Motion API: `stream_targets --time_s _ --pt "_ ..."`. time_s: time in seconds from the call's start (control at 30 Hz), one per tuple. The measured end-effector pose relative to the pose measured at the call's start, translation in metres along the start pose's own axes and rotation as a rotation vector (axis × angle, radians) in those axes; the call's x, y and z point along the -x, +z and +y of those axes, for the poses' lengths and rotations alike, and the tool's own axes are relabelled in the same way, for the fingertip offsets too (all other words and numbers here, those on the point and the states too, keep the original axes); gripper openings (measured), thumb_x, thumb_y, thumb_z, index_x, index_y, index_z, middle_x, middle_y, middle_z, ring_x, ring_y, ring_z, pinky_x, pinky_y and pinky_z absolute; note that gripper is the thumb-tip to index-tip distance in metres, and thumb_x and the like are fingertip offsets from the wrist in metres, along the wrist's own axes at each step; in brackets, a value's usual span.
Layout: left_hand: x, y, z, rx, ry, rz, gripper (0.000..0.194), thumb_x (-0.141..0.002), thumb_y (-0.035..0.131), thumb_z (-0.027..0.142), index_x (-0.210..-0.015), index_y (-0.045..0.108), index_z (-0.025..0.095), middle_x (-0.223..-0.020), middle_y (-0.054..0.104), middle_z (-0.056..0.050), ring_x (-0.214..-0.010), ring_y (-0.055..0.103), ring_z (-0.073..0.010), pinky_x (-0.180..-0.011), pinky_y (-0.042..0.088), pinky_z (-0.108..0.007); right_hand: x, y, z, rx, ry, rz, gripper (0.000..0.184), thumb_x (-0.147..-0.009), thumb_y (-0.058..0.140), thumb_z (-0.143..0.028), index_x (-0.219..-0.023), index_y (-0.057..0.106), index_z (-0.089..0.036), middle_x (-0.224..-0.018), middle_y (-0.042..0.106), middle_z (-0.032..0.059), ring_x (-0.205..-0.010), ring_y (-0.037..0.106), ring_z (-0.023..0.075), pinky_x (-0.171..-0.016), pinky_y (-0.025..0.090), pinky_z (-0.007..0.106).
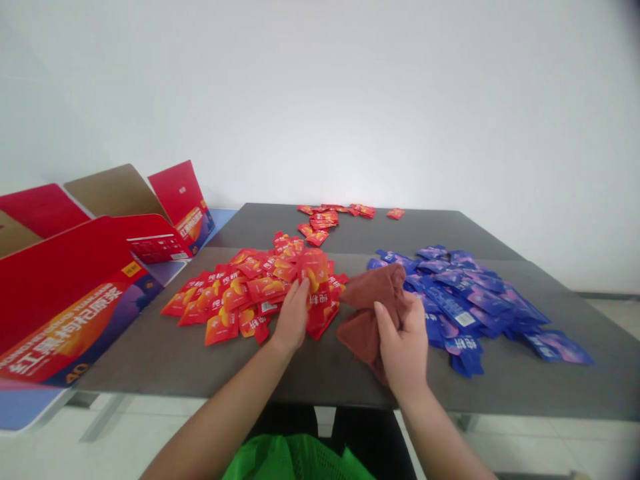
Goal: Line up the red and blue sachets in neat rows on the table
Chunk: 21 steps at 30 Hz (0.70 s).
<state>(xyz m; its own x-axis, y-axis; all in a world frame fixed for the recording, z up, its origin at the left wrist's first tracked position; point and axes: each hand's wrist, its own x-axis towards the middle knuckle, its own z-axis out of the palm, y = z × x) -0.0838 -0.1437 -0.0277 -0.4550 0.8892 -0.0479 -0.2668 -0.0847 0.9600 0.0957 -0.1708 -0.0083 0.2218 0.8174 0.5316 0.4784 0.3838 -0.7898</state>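
My left hand [294, 313] is closed on a red and orange sachet [315, 268], held upright at the right side of a pile of red sachets [235, 290]. Its fingertips are partly hidden behind the sachet. A brown cloth [367, 300] is bunched in my right hand [403, 340], thumb on the near side and fingers wrapped around it. The cloth hangs just over the dark table, between the red pile and a heap of blue and purple sachets [460, 293] on the right.
At the left stands a large open red carton [80, 267] with its flaps up, on a blue surface [35, 410]. Several more red sachets [325, 219] lie scattered toward the far edge of the dark table [415, 233]. A white wall [350, 100] rises behind it.
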Motion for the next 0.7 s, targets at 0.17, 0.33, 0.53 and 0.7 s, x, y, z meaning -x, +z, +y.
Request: stream_targets --time_s 0.17,0.33,0.53,0.7 --pt "0.035 0.021 -0.013 0.110 -0.107 -0.339 0.013 -0.077 0.070 0.030 -0.088 0.070 0.022 -0.102 0.072 -0.008 -0.108 0.062 -0.0281 -0.090 0.053 -0.037 0.007 0.004 -0.024 0.070 -0.246 -0.222 0.043 -0.076 0.054 -0.017 -0.117 0.065 -0.023 -0.135 0.049 0.0103 -0.125 0.049 0.0272 -0.104 0.042 0.042" --pt "0.037 0.025 0.006 0.220 -0.104 -0.315 0.012 -0.077 0.069 0.030 -0.085 0.068 0.020 -0.096 0.072 -0.005 -0.105 0.064 -0.0268 -0.093 0.052 -0.038 0.029 0.003 -0.015 -0.019 -0.142 -0.510 0.038 -0.066 0.049 -0.010 -0.090 0.074 -0.025 -0.103 0.065 0.0036 -0.094 0.063 0.0209 -0.086 0.051 0.032" --pt "0.030 0.015 0.020 0.132 -0.045 -0.078 0.017 -0.080 0.069 0.030 -0.094 0.070 0.022 -0.111 0.070 -0.005 -0.126 0.053 -0.0265 -0.108 0.040 -0.040 0.025 -0.011 0.015 -0.219 0.264 -0.212 0.026 -0.077 0.052 -0.023 -0.096 0.070 -0.020 -0.106 0.069 0.0056 -0.102 0.062 0.0233 -0.094 0.047 0.037" --pt "0.044 0.023 0.004 -0.143 -0.001 -0.266 0.013 -0.077 0.072 0.028 -0.088 0.071 0.022 -0.101 0.072 -0.006 -0.120 0.056 -0.0294 -0.107 0.040 -0.039 0.025 -0.002 0.000 -0.355 0.325 -0.234 0.036 -0.081 0.055 -0.029 -0.114 0.065 -0.019 -0.111 0.070 0.0069 -0.102 0.063 0.0241 -0.091 0.050 0.038"
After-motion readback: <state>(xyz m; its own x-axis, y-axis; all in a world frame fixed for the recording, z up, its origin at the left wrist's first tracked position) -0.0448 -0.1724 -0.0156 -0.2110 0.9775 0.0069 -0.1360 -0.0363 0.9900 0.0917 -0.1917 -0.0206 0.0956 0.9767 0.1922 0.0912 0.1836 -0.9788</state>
